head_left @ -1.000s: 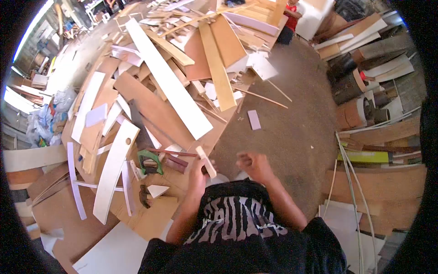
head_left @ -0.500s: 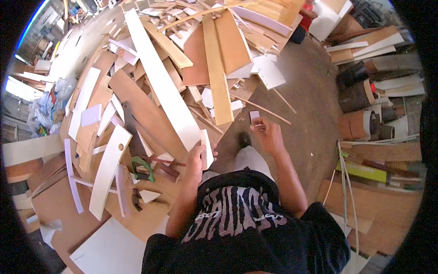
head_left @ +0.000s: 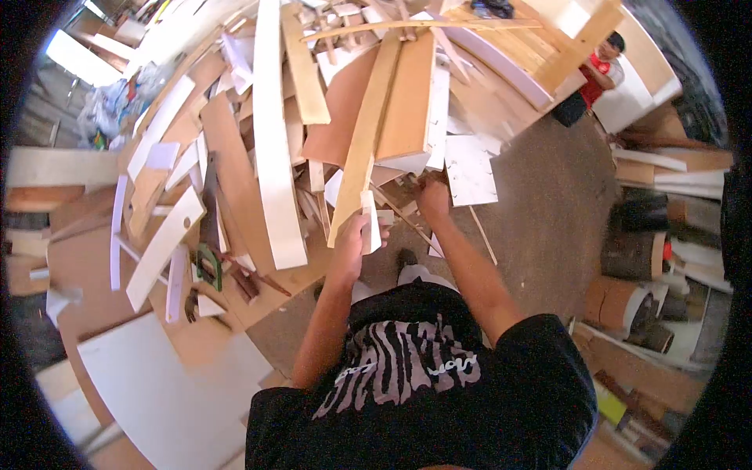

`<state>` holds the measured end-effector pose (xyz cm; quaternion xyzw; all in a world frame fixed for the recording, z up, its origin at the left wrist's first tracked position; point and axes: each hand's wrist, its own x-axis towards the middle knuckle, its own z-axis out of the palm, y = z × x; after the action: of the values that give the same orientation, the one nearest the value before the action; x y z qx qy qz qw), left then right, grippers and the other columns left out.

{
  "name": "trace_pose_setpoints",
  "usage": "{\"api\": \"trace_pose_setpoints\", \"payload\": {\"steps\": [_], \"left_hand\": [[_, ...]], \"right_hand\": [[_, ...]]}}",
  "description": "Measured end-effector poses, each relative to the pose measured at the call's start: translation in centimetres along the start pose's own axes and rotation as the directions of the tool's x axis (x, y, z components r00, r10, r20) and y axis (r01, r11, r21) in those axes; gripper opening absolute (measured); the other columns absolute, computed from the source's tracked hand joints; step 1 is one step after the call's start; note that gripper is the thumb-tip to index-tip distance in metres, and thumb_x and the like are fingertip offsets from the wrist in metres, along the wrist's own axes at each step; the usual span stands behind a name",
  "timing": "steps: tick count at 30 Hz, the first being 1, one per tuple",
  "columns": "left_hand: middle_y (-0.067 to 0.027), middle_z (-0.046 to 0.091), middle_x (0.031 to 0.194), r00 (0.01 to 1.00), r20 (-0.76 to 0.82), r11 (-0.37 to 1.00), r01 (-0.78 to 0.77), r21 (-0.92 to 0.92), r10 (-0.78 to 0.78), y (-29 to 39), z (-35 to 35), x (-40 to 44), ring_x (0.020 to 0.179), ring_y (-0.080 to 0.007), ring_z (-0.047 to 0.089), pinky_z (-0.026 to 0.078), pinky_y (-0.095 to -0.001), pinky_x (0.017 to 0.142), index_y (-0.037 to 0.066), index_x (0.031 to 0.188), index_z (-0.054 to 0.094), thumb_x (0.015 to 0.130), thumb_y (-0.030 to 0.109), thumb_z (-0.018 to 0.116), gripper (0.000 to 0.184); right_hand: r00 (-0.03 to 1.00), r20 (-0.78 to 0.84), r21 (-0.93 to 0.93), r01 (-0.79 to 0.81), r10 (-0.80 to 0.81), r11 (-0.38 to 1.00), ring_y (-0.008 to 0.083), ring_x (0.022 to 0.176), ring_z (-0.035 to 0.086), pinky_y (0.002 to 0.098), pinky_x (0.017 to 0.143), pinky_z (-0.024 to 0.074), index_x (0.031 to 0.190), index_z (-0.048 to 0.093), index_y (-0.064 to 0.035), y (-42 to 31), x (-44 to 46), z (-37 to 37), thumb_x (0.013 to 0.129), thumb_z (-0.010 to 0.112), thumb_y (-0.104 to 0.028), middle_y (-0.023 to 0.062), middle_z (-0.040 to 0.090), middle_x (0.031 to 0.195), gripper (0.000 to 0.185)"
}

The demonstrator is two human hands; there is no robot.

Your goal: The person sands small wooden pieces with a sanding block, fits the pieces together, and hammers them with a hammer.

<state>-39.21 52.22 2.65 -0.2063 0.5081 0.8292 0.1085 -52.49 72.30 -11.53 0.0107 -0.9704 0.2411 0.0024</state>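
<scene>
**Left hand (head_left: 352, 240) grasps a small wood piece (head_left: 370, 226), right hand (head_left: 433, 197) is at the pile (head_left: 235, 157)**

In the head view, the step in hand seems to be handling loose wood. The small wood piece is upright in the left hand, in front of the near end of the long yellow board (head_left: 377, 110). The right hand is extended to the near edge of the pile, beside the white panel (head_left: 472, 174). Its fingers look curled, but I cannot tell if they grasp something. A move there calls, I judge, for a careful finger grip, because thin sticks and boards lie close together, while the left hand keeps its piece clear.
</scene>
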Motion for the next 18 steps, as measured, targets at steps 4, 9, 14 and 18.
{"api": "trace_pose_setpoints", "payload": {"steps": [4, 9, 14, 18], "left_hand": [[-0.0149, 0.068, 0.100, 0.999, -0.040, 1.000, 0.009, -0.025, -0.010, -0.9, 0.8, 0.4, 0.079, -0.0201, 0.067, 0.057, -0.0332, 0.069, -0.005, 0.116, 0.057, 0.099, 0.027, 0.045, 0.038], [-0.0153, 0.068, 0.100, 0.978, -0.204, 0.998, 0.022, -0.065, -0.035, -2.7, -0.9, -2.3, 0.077, -0.0214, 0.067, 0.057, -0.0334, 0.065, -0.005, 0.117, 0.056, 0.097, 0.022, 0.043, 0.037], [-0.0163, 0.068, 0.102, 0.925, -0.360, 0.967, 0.030, -0.253, -0.123, -4.9, -3.4, -8.1, 0.078, -0.0239, 0.066, 0.056, -0.0369, 0.072, -0.005, 0.127, 0.052, 0.096, 0.021, 0.041, 0.042], [-0.0162, 0.068, 0.102, 0.908, -0.417, 0.917, -0.127, -0.377, -0.046, -5.8, -6.1, -12.8, 0.080, -0.0235, 0.068, 0.057, -0.0366, 0.075, -0.004, 0.128, 0.052, 0.098, 0.027, 0.040, 0.044]], "right_hand": [[0.991, 0.130, -0.245, 0.062, -0.031, 0.967, 0.0394, 0.080, 0.069, 0.0454, 0.072, 0.0558, 0.098, 0.073, -0.0013, 2.0, 2.7, 4.3, 0.089, 0.060, -0.022, 0.0197, 0.071, 0.085, 0.026], [0.983, 0.055, -0.271, 0.185, -0.176, 0.945, 0.0314, 0.072, 0.072, 0.0420, 0.063, 0.0554, 0.089, 0.074, -0.0061, 4.6, 3.7, 6.6, 0.087, 0.062, -0.027, 0.0166, 0.072, 0.080, 0.024], [0.997, -0.004, 0.188, 0.076, -0.076, 0.979, 0.0334, 0.080, 0.072, 0.0432, 0.074, 0.0550, 0.098, 0.074, -0.0009, 4.1, -0.6, 0.5, 0.085, 0.071, -0.031, 0.0192, 0.074, 0.091, 0.033], [0.973, 0.218, 0.653, -0.200, 0.072, 0.730, 0.0114, 0.063, 0.059, 0.0274, 0.058, 0.0487, 0.086, 0.064, -0.0006, 3.0, -8.5, -3.8, 0.096, 0.066, -0.022, 0.0038, 0.059, 0.067, 0.024]]}}
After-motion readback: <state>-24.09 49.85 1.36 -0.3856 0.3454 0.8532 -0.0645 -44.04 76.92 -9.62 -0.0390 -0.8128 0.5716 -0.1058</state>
